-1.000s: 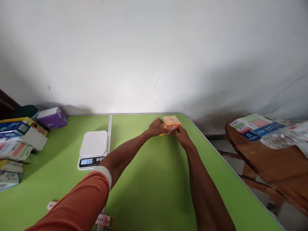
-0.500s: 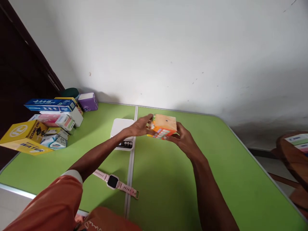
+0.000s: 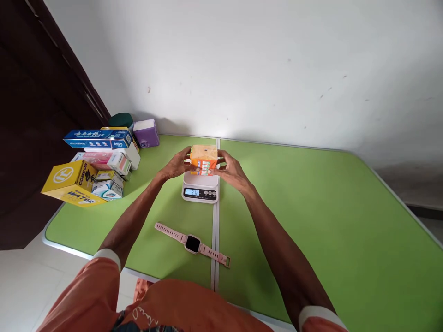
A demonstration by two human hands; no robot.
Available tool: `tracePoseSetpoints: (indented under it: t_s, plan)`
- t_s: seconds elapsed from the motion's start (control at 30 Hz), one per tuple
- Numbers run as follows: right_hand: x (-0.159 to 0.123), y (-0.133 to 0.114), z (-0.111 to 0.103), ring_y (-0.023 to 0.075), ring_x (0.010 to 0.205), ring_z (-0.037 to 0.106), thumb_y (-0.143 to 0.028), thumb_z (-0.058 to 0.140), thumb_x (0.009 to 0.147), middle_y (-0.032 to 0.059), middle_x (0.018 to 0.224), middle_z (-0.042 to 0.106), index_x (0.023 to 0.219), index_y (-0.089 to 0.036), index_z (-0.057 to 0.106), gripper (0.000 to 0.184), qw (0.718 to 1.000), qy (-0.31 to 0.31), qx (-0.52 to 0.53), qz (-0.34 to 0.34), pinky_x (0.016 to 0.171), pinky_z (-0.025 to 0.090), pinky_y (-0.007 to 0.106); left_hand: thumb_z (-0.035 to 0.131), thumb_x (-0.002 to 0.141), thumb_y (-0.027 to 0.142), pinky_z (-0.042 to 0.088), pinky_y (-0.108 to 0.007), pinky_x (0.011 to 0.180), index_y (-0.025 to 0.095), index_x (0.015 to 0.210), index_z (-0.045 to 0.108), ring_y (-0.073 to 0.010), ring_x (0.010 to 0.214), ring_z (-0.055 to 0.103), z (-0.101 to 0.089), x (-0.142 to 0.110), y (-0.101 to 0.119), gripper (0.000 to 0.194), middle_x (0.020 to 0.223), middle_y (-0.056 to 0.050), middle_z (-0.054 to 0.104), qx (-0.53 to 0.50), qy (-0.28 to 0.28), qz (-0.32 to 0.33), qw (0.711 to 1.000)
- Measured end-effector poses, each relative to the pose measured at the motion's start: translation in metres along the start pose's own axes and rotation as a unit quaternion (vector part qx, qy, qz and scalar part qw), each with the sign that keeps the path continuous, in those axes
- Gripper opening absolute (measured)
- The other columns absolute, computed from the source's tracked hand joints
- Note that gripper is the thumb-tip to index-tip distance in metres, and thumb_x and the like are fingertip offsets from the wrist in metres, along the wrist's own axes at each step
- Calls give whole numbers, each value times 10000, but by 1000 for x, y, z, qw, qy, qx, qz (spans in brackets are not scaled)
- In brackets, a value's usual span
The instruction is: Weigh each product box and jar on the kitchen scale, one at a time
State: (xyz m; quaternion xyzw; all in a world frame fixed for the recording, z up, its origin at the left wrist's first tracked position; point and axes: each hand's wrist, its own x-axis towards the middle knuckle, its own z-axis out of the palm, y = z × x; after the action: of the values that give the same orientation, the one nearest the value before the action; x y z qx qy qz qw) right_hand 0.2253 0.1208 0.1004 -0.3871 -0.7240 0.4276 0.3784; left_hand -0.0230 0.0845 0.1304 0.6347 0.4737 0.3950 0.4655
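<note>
An orange box-shaped pack (image 3: 204,154) with a pale top is on the white kitchen scale (image 3: 200,193), whose lit display shows digits. My left hand (image 3: 177,164) grips its left side, and my right hand (image 3: 232,171) grips the right side, fingers curled round the edges. The pack covers most of the scale's plate. Nearer to me, a smartwatch (image 3: 192,244) with a pink strap lies flat, its strap reaching across the table's seam.
On the left of the green table (image 3: 294,221) several boxes are grouped, among them a yellow box (image 3: 69,182) and a blue box (image 3: 98,138). A purple tissue pack (image 3: 146,133) and a dark green lid (image 3: 121,120) are behind them. The wall borders the back edge.
Both hands have brought the orange pack left, from beside the scale onto it. The view has turned to the right-hand-less side, bringing more of the left table edge and floor into sight.
</note>
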Motion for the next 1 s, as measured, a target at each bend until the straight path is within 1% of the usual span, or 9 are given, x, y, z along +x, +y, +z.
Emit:
tracePoseSetpoints:
  t_s: [0.27,0.4,0.53,0.6,0.67,0.73,0.8,0.9,1.0]
  plan:
    - [0,6,5,275,1074,735,-325,821,725,100,1414,736,1396,-244,677,691,1000,9,-18,5,748,679,385,962,683,424,640,-427,1023,204,1472,645,-369,1376,657,-3,2,0,879,1498,-169,688,5,-19,-2,1000]
    - [0,6,5,278,1084,736,-354,847,733,114,1453,719,1407,-236,680,704,1000,6,-17,8,760,681,386,975,682,451,627,-466,1062,202,1499,631,-384,1400,640,-4,3,0,920,1524,-179,672,14,-19,1,1000]
    - [-7,9,2,299,1163,726,-453,889,747,119,1483,714,1458,-250,676,770,999,13,33,15,801,680,405,970,708,547,558,-540,1168,241,1526,627,-409,1470,602,-10,-1,-6,938,1636,-185,591,35,-1,2,999]
    - [-13,15,3,319,1229,716,-543,923,738,119,1491,718,1479,-263,676,831,995,50,79,30,872,682,438,909,766,655,510,-588,1216,255,1516,643,-427,1523,561,-14,-5,-15,891,1661,-181,576,26,24,6,999]
    - [-19,26,8,342,1289,704,-673,883,775,125,1472,736,1443,-264,711,802,983,128,124,49,961,669,487,751,855,803,483,-628,1234,246,1484,672,-435,1535,556,-15,-8,-30,844,1633,-187,612,-7,73,7,997]
    - [-24,38,16,369,1334,692,-814,765,827,145,1434,757,1354,-244,763,776,962,219,148,69,1039,638,538,575,900,915,479,-648,1237,210,1442,698,-439,1512,586,-11,-9,-49,898,1582,-211,657,-53,140,0,989]
    - [-27,48,25,382,1360,683,-897,661,849,157,1413,767,1278,-233,791,801,946,278,145,81,1093,602,565,531,866,979,481,-648,1245,172,1396,717,-444,1480,621,-4,-10,-69,983,1533,-234,690,-97,201,-11,975]
    - [-28,54,36,372,1341,698,-901,628,873,154,1381,785,1224,-231,802,775,948,287,117,68,1101,592,544,585,815,999,487,-636,1259,171,1336,739,-434,1428,669,10,-10,-89,991,1462,-220,741,-139,241,-9,960]
    - [-30,50,40,369,1286,726,-876,625,898,164,1323,809,1189,-217,807,743,957,269,91,50,1056,615,516,585,881,946,504,-616,1256,192,1309,754,-404,1385,704,21,-12,-94,884,1434,-193,761,-152,229,12,961]
